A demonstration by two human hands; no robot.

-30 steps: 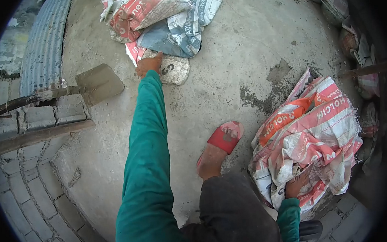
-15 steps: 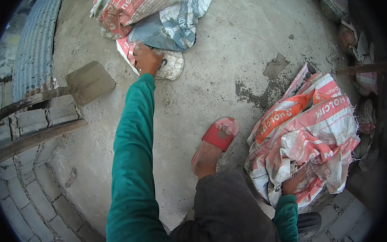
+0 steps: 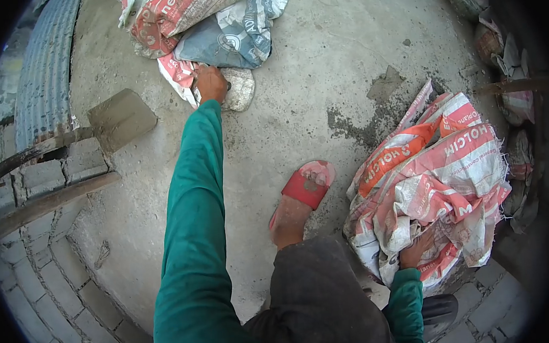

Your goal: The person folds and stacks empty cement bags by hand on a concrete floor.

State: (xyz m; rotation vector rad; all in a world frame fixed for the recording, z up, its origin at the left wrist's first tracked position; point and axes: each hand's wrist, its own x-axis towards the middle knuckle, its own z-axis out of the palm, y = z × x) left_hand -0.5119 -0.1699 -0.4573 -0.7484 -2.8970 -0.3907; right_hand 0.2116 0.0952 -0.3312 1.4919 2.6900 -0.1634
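My left hand (image 3: 211, 84) is closed at the near edge of a sack pile, on the red-and-white sack (image 3: 176, 70). A blue-grey sack (image 3: 232, 42) lies just beyond it, and a dirty whitish piece (image 3: 240, 90) sticks out to its right. My right hand (image 3: 417, 249) presses into the near side of a crumpled bundle of red-and-white sacks (image 3: 456, 166) at the right, its fingers partly covered by folds. An orange-printed sack (image 3: 390, 163) shows within that bundle.
A muddy shovel blade (image 3: 122, 120) lies left of my left arm, beside a wooden bar (image 3: 50, 203) and block wall (image 3: 64, 272). Corrugated metal (image 3: 48, 66) stands at the upper left. My foot in a red sandal (image 3: 307, 185) is on the concrete floor. More sacks (image 3: 490, 42) line the right edge.
My left hand has closed at the sack edge, and its blur is gone. The view has shifted slightly, while my right hand stays at the right bundle.
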